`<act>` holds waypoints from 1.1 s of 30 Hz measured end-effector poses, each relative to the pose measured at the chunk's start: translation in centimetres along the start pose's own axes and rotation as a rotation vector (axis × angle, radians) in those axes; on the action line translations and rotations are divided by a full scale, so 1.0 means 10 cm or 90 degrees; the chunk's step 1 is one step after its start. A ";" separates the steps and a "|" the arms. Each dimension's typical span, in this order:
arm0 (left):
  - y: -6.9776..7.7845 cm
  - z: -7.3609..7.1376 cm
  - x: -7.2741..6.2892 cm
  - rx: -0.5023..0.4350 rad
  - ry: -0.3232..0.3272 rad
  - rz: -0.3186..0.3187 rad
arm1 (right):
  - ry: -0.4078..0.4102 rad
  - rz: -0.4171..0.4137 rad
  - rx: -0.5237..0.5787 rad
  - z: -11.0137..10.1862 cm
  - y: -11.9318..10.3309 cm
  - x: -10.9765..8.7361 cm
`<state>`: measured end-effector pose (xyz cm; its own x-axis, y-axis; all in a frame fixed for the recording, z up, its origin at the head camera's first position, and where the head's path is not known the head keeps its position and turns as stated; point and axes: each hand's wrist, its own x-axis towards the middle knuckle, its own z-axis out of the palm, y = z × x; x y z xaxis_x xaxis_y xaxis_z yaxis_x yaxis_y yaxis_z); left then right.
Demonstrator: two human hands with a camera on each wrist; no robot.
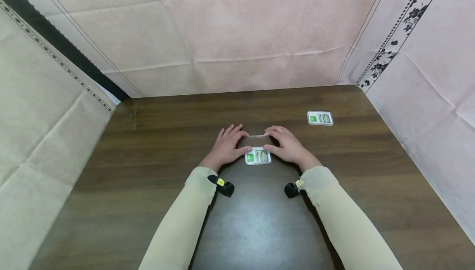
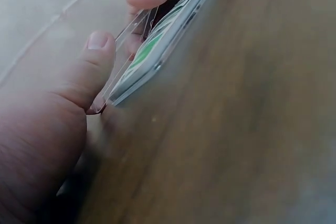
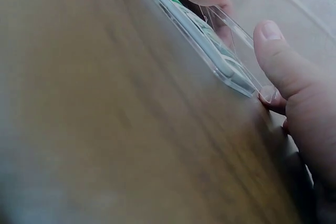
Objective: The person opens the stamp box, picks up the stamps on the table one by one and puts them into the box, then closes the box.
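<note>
On the table in front of me lies a flat, clear-edged plastic case (image 1: 258, 159) with a white insert, a green square and a grey-green printed picture. Over its far part, a transparent plastic lid (image 1: 257, 139) stands tilted up from it. My left hand (image 1: 229, 148) pinches the lid's left side between thumb and fingers, the other fingers spread. At the right side, my right hand (image 1: 288, 146) pinches the same lid. Both wrist views show the case (image 2: 157, 43) edge-on, with the thumbs on the lid (image 3: 239, 32). Whether lid and case are joined I cannot tell.
A second, similar case (image 1: 320, 118) lies farther back to the right on the brown wood-grain table (image 1: 156, 179). Pale cloth (image 1: 222, 35) hangs behind the table and along both sides. Each wrist carries a small black camera (image 1: 225, 187).
</note>
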<state>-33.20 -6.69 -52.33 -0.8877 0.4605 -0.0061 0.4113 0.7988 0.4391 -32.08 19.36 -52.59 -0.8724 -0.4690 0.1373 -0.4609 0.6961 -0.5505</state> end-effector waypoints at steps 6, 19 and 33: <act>0.04 0.00 -0.11 -0.017 -0.009 0.015 | 0.005 -0.009 0.012 0.02 -0.04 -0.11; 0.09 0.07 -0.25 -0.013 0.006 0.018 | 0.013 -0.035 0.002 0.07 -0.09 -0.28; 0.08 0.09 -0.27 -0.001 0.011 0.026 | 0.019 -0.041 0.001 0.06 -0.12 -0.30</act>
<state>-30.29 -6.99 -52.76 -0.8739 0.4854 0.0269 0.4462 0.7789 0.4407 -28.77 19.57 -52.85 -0.8456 -0.4962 0.1967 -0.5157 0.6646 -0.5406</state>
